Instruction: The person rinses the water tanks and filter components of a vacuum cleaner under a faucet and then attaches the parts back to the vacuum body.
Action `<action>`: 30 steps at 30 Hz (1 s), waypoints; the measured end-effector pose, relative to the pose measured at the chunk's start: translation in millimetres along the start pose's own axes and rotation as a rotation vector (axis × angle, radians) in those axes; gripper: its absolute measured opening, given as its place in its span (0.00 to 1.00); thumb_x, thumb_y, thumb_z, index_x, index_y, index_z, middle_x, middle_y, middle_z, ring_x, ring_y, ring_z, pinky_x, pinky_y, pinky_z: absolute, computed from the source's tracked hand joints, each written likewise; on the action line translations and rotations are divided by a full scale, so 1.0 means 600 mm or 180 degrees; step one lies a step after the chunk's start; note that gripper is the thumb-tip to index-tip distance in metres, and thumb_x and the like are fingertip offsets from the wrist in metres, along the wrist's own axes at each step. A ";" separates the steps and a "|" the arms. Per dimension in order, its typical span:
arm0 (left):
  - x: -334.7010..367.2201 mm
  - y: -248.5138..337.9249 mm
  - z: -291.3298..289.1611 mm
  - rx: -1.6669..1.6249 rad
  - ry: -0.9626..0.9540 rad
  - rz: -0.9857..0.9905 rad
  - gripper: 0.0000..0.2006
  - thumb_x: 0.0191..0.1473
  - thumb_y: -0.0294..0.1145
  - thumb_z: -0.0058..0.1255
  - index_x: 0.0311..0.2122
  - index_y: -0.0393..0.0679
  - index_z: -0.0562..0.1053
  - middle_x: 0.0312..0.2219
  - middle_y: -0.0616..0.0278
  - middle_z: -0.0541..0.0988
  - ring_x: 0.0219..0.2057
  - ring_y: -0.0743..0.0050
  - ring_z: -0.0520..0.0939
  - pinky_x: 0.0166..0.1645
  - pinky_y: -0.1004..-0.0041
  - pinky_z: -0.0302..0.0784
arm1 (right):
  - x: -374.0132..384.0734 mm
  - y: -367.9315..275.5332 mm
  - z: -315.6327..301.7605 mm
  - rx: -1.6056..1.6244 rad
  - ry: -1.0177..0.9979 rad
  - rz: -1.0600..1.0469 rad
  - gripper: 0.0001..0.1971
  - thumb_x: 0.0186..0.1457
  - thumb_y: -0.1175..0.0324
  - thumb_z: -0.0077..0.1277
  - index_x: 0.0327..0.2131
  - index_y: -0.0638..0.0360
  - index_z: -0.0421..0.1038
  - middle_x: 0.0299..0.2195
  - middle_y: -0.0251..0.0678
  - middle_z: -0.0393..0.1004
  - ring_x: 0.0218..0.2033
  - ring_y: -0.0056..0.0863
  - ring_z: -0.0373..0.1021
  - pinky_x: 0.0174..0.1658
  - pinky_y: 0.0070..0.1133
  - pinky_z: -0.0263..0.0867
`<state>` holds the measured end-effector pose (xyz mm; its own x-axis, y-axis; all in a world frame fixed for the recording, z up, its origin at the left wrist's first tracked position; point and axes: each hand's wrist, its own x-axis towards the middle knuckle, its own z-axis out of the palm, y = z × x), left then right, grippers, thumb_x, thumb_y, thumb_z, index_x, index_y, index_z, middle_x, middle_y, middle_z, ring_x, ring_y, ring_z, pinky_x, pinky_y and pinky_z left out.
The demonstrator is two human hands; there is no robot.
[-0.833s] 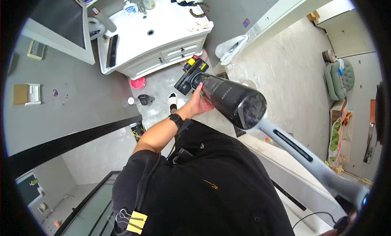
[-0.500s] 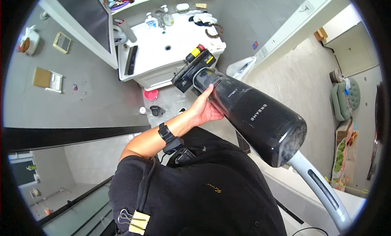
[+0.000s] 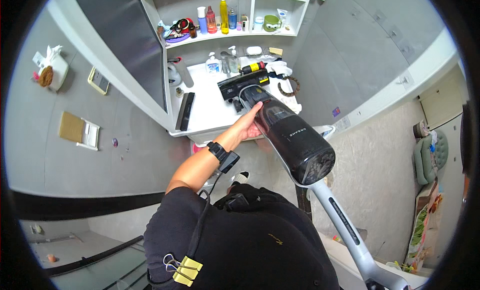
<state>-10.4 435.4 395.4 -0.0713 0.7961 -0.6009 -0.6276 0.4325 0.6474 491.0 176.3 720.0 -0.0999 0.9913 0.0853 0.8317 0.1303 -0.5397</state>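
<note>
A long black cordless floor washer (image 3: 295,140) with a grey handle tube (image 3: 345,227) slants across the view, its handle end running out at the lower right. My left hand (image 3: 248,124) is closed around its neck, thumb on top and fingers underneath. The black cleaning head (image 3: 243,85), with a red and yellow end piece, is over the white washbasin (image 3: 207,107); whether it touches the basin, I cannot tell. A black watch and a small box are strapped to my left wrist. My right hand is not in view.
Soap pump bottles (image 3: 213,65) and a tap stand behind the head. A flat black bar (image 3: 185,111) lies on the basin's left side, a brown ring (image 3: 290,87) on its right. Above is a white shelf (image 3: 235,35) of bottles. A door frame (image 3: 380,90) rises at the right.
The floor washer has been raised and moved forward, bringing its head from in front of the basin to over it. My left hand moved along with it. The wall shelf has come into view.
</note>
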 end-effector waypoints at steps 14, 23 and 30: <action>0.182 0.010 -0.152 0.0320 -0.0097 -0.0563 0.42 0.44 0.83 0.51 0.37 0.45 0.79 0.31 0.60 0.82 0.28 0.70 0.81 0.37 0.69 0.77 | 0.088 -0.058 -0.052 -0.2561 -0.0454 -0.2186 0.12 0.54 0.66 0.65 0.38 0.61 0.78 0.30 0.37 0.78 0.30 0.35 0.76 0.35 0.30 0.73; 0.456 0.199 -0.336 0.1232 0.1433 0.0989 0.26 0.64 0.50 0.51 0.24 0.34 0.77 0.17 0.56 0.79 0.15 0.65 0.79 0.21 0.66 0.77 | 0.117 -0.151 0.055 -0.0701 0.0311 0.0144 0.15 0.57 0.61 0.61 0.41 0.63 0.77 0.34 0.43 0.76 0.32 0.34 0.76 0.34 0.28 0.74; 0.646 0.336 -0.360 0.0090 0.1448 0.0783 0.22 0.68 0.45 0.48 0.45 0.28 0.72 0.33 0.48 0.83 0.29 0.58 0.86 0.32 0.64 0.87 | 0.116 -0.211 0.064 -0.1208 0.0834 0.0733 0.13 0.60 0.62 0.56 0.40 0.63 0.77 0.32 0.41 0.76 0.31 0.32 0.75 0.33 0.27 0.73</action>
<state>-331.9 739.5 191.6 -0.5480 0.6137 -0.5684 -0.5292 0.2719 0.8038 358.1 229.4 762.0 0.2088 0.9497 0.2333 0.9605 -0.1544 -0.2314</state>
